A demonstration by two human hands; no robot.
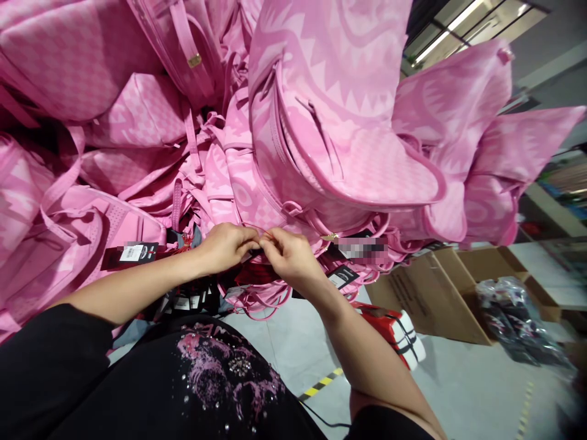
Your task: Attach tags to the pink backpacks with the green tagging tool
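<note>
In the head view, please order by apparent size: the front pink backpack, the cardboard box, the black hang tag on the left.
1. Front pink backpack, though nearest the camera.
2. Cardboard box.
3. Black hang tag.

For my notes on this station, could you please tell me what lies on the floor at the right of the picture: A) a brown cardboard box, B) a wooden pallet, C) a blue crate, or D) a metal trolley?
A: a brown cardboard box lies on the grey floor, right of the pile of pink backpacks.

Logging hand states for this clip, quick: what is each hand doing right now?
Left hand: fingers pinched shut on a thin strand at the pink backpack.
Right hand: pinched on the same strand.
</note>
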